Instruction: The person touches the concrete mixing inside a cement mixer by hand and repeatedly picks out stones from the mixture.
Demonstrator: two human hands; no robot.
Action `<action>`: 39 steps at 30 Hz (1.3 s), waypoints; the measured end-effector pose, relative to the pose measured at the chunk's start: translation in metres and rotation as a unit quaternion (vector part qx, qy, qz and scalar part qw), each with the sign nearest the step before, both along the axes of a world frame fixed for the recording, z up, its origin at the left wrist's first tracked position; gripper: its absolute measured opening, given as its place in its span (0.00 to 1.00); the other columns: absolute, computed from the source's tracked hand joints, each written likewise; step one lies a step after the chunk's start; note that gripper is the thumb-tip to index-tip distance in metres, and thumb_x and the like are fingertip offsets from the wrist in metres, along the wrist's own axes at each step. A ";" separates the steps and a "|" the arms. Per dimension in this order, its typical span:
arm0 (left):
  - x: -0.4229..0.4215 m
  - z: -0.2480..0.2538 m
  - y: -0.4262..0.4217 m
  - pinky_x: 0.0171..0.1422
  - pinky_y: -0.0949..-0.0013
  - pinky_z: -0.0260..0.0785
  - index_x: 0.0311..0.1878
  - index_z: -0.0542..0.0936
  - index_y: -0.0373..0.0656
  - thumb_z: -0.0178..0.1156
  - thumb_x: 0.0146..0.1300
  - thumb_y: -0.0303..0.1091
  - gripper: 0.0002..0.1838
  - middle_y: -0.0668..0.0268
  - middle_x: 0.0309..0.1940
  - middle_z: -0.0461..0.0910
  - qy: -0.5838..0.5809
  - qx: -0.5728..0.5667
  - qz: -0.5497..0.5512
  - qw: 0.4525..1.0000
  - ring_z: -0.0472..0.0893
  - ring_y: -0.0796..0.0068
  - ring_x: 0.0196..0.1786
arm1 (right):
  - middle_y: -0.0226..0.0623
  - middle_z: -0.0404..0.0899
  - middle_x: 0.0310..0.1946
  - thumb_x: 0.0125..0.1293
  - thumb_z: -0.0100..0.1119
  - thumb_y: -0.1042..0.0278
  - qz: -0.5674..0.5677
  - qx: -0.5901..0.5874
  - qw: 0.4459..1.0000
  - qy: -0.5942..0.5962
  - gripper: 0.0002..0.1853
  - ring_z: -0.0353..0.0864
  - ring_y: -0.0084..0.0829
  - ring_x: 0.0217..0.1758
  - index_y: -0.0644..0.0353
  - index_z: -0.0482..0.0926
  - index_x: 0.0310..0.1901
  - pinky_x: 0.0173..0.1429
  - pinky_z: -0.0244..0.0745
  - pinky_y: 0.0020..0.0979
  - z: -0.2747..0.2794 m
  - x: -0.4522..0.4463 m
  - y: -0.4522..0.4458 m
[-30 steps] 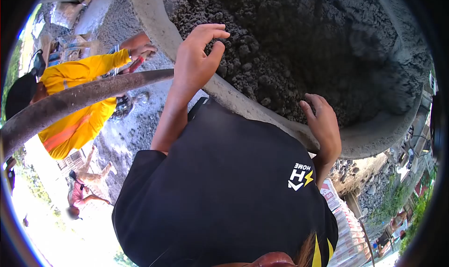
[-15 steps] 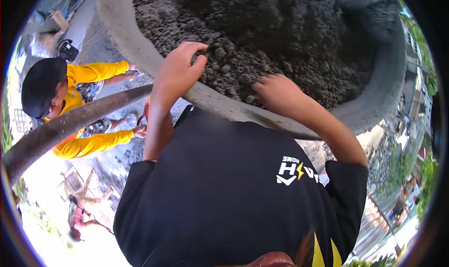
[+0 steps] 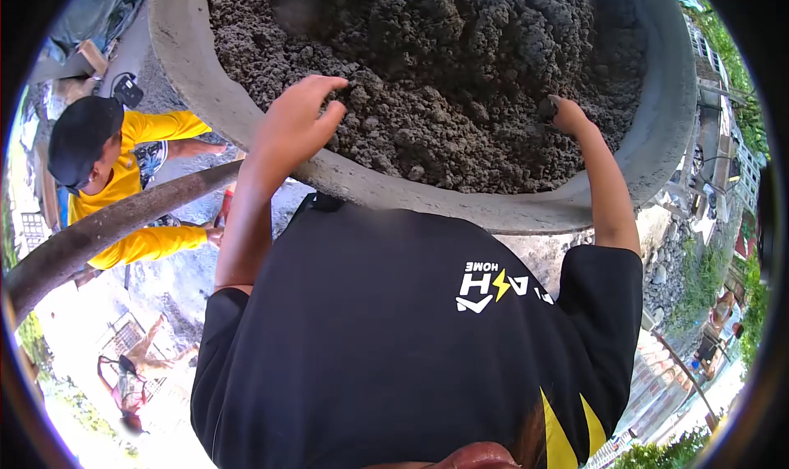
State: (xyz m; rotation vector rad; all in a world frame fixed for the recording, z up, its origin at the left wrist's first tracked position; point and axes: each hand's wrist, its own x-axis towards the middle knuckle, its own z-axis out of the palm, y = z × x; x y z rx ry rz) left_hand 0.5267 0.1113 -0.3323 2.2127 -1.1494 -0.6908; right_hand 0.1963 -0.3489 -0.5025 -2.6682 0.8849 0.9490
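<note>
A large round container with a grey, mortar-coated rim (image 3: 460, 210) holds lumpy, dark grey mix (image 3: 411, 132). Over the near left part of the rim is my left hand (image 3: 300, 120), its thumb and fingers apart with nothing between them, the fingertips above the mix. My right hand (image 3: 569, 115) reaches over the mix on the right side, fingers closed round a small dark lump (image 3: 547, 107). The black shirt I wear (image 3: 386, 329) is close against the near side of the container.
At the left, a person in a yellow top and black cap (image 3: 86, 140) stands beyond a thick curved bar (image 3: 123, 222). Another person (image 3: 127, 391) is at the lower left. Rubble (image 3: 662, 276) and more people (image 3: 723, 321) are at the right.
My right hand has gone from the near rim out over the mix, to the right, and now has a lump at its fingertips. The container has shifted left in view; my left hand stays by the rim.
</note>
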 end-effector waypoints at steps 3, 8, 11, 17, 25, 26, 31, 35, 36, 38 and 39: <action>0.002 0.008 -0.022 0.63 0.56 0.69 0.57 0.78 0.38 0.51 0.66 0.34 0.19 0.54 0.52 0.81 -0.007 0.002 -0.123 0.992 0.79 0.52 0.57 | 0.55 0.81 0.47 0.53 0.58 0.76 0.004 0.011 1.000 0.005 0.30 0.80 0.52 0.56 0.56 0.75 0.62 0.60 0.75 0.46 0.006 0.005 0.007; -0.004 0.018 -0.083 0.63 0.53 0.70 0.57 0.79 0.38 0.49 0.66 0.35 0.20 0.52 0.51 0.81 -0.052 0.159 -0.349 0.922 0.79 0.52 0.56 | 0.55 0.82 0.45 0.57 0.58 0.68 0.080 0.013 0.997 0.015 0.15 0.81 0.53 0.53 0.59 0.75 0.47 0.56 0.77 0.49 -0.013 0.009 -0.002; -0.005 0.001 -0.119 0.63 0.53 0.72 0.59 0.79 0.42 0.49 0.64 0.35 0.22 0.54 0.51 0.82 -0.022 0.256 -0.392 0.883 0.80 0.54 0.57 | 0.53 0.82 0.41 0.56 0.60 0.68 0.056 -0.020 0.998 0.031 0.16 0.82 0.54 0.50 0.58 0.76 0.47 0.53 0.78 0.49 -0.004 0.015 0.010; -0.024 -0.089 -0.136 0.65 0.60 0.71 0.56 0.85 0.49 0.54 0.56 0.32 0.23 0.61 0.57 0.83 0.089 0.375 -0.532 0.753 0.80 0.61 0.60 | 0.51 0.83 0.42 0.55 0.62 0.70 0.090 0.032 0.995 -0.017 0.17 0.82 0.53 0.46 0.59 0.77 0.47 0.52 0.78 0.49 0.082 0.055 0.053; -0.098 -0.141 -0.112 0.68 0.54 0.66 0.59 0.83 0.52 0.56 0.59 0.45 0.25 0.49 0.65 0.69 -0.056 0.411 -0.562 0.716 0.64 0.48 0.71 | 0.50 0.82 0.41 0.58 0.62 0.72 0.027 0.125 0.978 -0.162 0.18 0.80 0.49 0.48 0.60 0.76 0.51 0.55 0.74 0.44 0.192 0.062 0.125; -0.102 -0.145 -0.109 0.67 0.54 0.67 0.59 0.83 0.52 0.57 0.59 0.46 0.25 0.47 0.63 0.69 -0.054 0.380 -0.561 0.734 0.66 0.48 0.68 | 0.50 0.82 0.41 0.59 0.61 0.72 0.014 0.127 0.973 -0.191 0.18 0.80 0.48 0.48 0.60 0.76 0.52 0.56 0.73 0.43 0.199 0.060 0.129; -0.096 -0.139 -0.111 0.66 0.53 0.66 0.58 0.84 0.53 0.59 0.57 0.48 0.25 0.44 0.58 0.70 0.160 0.307 -0.487 0.802 0.69 0.46 0.62 | 0.49 0.82 0.41 0.59 0.62 0.72 -0.091 0.155 0.966 -0.185 0.17 0.80 0.48 0.48 0.60 0.76 0.51 0.55 0.73 0.41 0.236 0.068 0.150; -0.105 -0.123 -0.110 0.67 0.52 0.65 0.60 0.83 0.60 0.59 0.56 0.46 0.26 0.45 0.61 0.69 -0.030 0.339 -0.558 0.757 0.68 0.45 0.63 | 0.49 0.83 0.43 0.59 0.62 0.72 -0.094 0.180 0.959 -0.199 0.18 0.80 0.49 0.49 0.61 0.77 0.52 0.57 0.73 0.41 0.235 0.064 0.158; -0.104 -0.121 -0.112 0.64 0.52 0.68 0.60 0.83 0.59 0.59 0.55 0.47 0.27 0.45 0.61 0.70 -0.033 0.334 -0.566 0.753 0.71 0.45 0.62 | 0.49 0.83 0.43 0.59 0.62 0.72 -0.093 0.178 0.959 -0.201 0.18 0.80 0.49 0.49 0.61 0.77 0.52 0.57 0.73 0.41 0.233 0.061 0.159; -0.103 -0.131 -0.121 0.63 0.52 0.70 0.59 0.83 0.57 0.59 0.55 0.47 0.26 0.46 0.59 0.73 -0.009 0.371 -0.578 0.727 0.73 0.46 0.62 | 0.51 0.82 0.45 0.59 0.63 0.72 -0.041 0.166 0.956 -0.240 0.19 0.80 0.50 0.50 0.62 0.77 0.53 0.58 0.73 0.41 0.227 0.056 0.163; -0.104 -0.133 -0.124 0.61 0.53 0.71 0.59 0.83 0.55 0.59 0.55 0.47 0.26 0.47 0.58 0.75 0.018 0.406 -0.587 0.700 0.75 0.48 0.61 | 0.51 0.82 0.45 0.59 0.63 0.72 -0.041 0.165 0.956 -0.240 0.19 0.80 0.50 0.50 0.62 0.77 0.53 0.58 0.73 0.41 0.228 0.056 0.165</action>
